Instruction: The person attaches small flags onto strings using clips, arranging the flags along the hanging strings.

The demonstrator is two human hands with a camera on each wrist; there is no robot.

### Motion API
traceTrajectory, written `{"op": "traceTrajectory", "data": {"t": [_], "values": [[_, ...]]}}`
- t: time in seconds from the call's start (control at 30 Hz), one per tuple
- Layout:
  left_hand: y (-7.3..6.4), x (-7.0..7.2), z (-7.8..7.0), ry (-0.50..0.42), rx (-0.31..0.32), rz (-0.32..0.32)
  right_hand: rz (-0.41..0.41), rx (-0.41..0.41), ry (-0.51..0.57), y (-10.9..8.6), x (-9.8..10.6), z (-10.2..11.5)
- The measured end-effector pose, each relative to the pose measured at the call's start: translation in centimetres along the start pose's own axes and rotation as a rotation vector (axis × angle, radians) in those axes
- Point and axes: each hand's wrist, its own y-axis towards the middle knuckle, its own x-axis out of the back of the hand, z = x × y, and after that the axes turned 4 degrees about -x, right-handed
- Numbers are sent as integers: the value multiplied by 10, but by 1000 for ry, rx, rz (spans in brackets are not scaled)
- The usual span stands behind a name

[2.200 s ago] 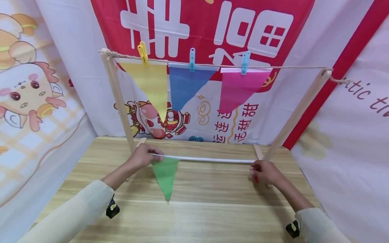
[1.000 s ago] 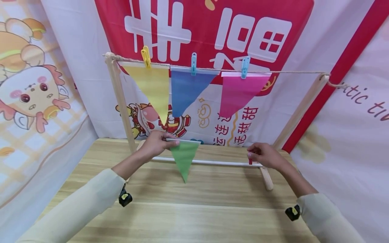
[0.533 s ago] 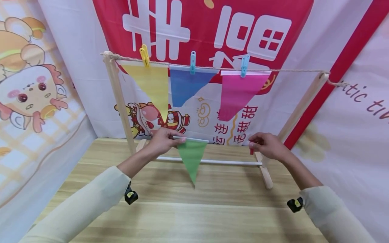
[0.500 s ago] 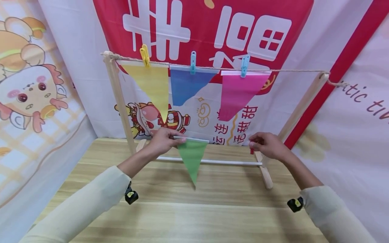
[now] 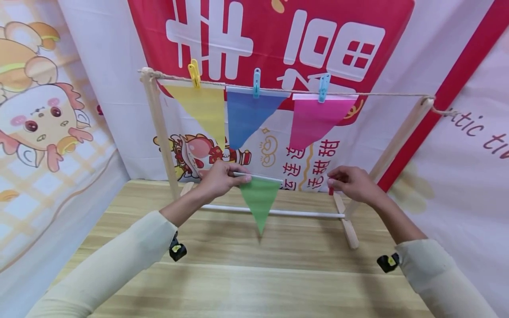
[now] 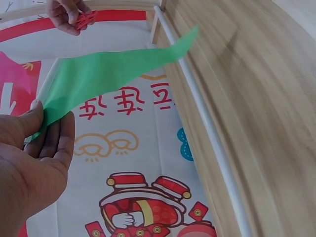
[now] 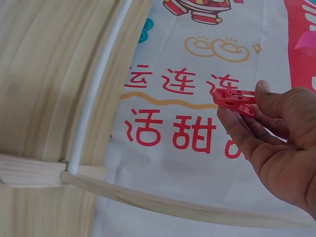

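My left hand (image 5: 222, 179) pinches a green triangular pennant (image 5: 260, 198) by the left end of its white-edged top, and its tip hangs down in front of the white rod. In the left wrist view the pennant (image 6: 108, 74) stretches away from thumb and fingers. A red plastic clothespin (image 7: 234, 101) is held between thumb and fingers of my right hand (image 5: 354, 183), near the right post. Above both hands, a twine line (image 5: 381, 94) carries yellow (image 5: 204, 104), blue (image 5: 252, 112) and pink (image 5: 318, 117) pennants, each under one clothespin.
Two wooden posts, left (image 5: 159, 128) and right (image 5: 401, 137), hold up the twine. A white rod (image 5: 302, 213) joins them low over the wooden table (image 5: 254, 282). Printed cloth (image 5: 270, 154) hangs behind and at both sides.
My left hand has lifted the green pennant from beside the white rod and carried it up and rightward. My right hand has risen with the red clothespin.
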Motion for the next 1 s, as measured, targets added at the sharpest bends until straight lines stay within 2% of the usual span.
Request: {"op": "traceTrajectory", "data": {"t": [0.3, 0.53, 1.0], "values": [[6, -7, -15, -23, -16, 0, 3, -38, -8, 2, 9, 12], [10, -15, -24, -41, -43, 3, 4, -14, -15, 1, 17, 19], [22, -31, -43, -100, -91, -8, -28, -21, 5, -1, 37, 30]]}}
